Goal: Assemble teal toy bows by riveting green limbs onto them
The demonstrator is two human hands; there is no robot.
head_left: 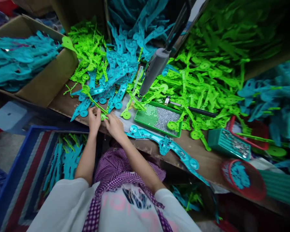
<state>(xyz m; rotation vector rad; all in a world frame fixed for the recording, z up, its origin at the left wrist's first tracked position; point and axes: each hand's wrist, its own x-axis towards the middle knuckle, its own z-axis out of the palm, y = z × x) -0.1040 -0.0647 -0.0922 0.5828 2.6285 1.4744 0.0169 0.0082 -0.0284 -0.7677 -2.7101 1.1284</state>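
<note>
Both hands are together at the table's front edge, left of the middle. My left hand (94, 120) has its fingers closed on a lime-green plastic part (103, 116) with a round disc end and a long thin arm. My right hand (114, 125) pinches the same part from the right side. The fingertips partly cover the disc. Just beyond the hands lie shiny blue plastic parts (103, 87) in a heap. A long, curved blue plastic piece (159, 140) rests along the table edge to the right of my right hand.
A grey electric screwdriver (156, 66) hangs over the table. Below it are a green tray (138, 121) of small screws and a small hammer (198, 110). Green parts (207, 80) heap up behind. A cardboard box (50, 77) stands left, a red basket (256, 190) right.
</note>
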